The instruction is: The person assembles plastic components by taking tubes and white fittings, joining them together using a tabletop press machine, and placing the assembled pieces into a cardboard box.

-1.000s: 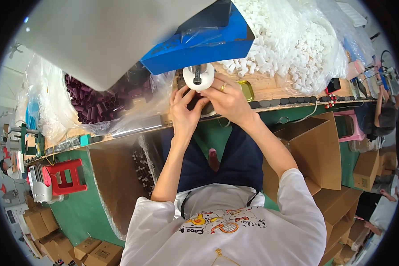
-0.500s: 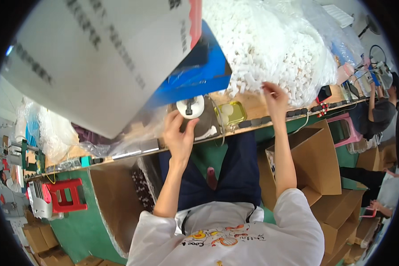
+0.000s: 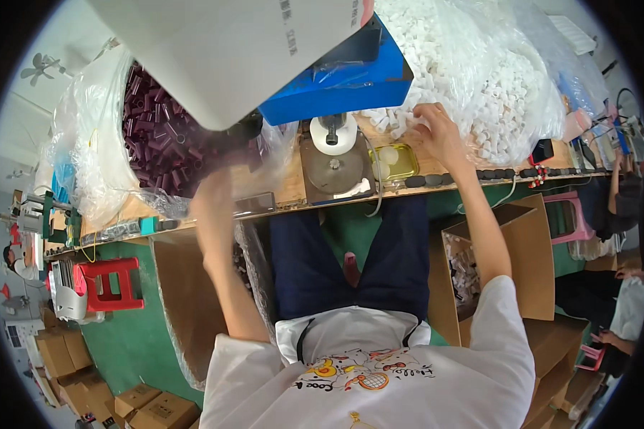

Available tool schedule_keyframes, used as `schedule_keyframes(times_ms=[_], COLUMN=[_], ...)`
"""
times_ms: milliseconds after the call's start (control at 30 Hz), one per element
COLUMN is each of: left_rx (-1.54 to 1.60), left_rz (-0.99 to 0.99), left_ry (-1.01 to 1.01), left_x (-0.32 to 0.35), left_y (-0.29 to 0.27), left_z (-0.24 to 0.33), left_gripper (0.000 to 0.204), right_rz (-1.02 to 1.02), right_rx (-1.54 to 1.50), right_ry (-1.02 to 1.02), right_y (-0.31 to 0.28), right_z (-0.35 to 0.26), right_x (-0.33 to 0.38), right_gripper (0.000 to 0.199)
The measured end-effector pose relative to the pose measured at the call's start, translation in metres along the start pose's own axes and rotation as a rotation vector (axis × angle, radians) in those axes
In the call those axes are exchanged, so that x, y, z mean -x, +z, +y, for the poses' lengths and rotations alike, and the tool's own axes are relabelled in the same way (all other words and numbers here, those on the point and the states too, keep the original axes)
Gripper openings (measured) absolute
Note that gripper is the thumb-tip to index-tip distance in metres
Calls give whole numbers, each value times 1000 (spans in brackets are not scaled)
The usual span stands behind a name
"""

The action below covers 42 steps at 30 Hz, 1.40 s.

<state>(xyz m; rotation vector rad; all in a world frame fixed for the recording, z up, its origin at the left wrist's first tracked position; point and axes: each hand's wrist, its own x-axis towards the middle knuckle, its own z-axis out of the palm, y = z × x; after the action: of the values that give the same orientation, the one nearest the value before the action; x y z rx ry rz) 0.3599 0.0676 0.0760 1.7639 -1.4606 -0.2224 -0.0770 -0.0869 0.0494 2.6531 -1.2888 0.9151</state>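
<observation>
My left hand (image 3: 215, 196), smeared by motion, is at the near edge of a heap of dark purple short tubes (image 3: 161, 136) in a clear plastic bag; its fingers cannot be made out. My right hand (image 3: 442, 139) is at the near edge of a large heap of small white plastic pieces (image 3: 508, 107), its fingers bent together; whatever is between the fingertips is too small to tell. Between the hands stands a blue bench machine (image 3: 343, 93) with a white round head (image 3: 334, 136) above a dark round plate (image 3: 334, 171).
A yellow dish (image 3: 401, 163) with pale round discs sits right of the plate. A big pale printed panel (image 3: 222, 43) blocks the upper left. Open cardboard boxes (image 3: 522, 250) flank my legs. A red stool (image 3: 114, 284) stands left; people work at far right.
My left hand has left the machine's round head and moved left to the purple tubes. My right hand stays by the white pieces. The view has shifted, showing more of the purple heap.
</observation>
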Motion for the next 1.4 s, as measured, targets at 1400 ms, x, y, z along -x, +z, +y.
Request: schedule_keyframes(times_ms=[1400], left_rx=[799], left_rz=[-207], left_ry=[-10], left_x=[8], left_y=[112], left_z=[78], left_gripper=[38], right_rz=[91], right_rx=[151], right_ry=[513], right_y=[-66], right_z=[20], right_x=[75], right_gripper=[18])
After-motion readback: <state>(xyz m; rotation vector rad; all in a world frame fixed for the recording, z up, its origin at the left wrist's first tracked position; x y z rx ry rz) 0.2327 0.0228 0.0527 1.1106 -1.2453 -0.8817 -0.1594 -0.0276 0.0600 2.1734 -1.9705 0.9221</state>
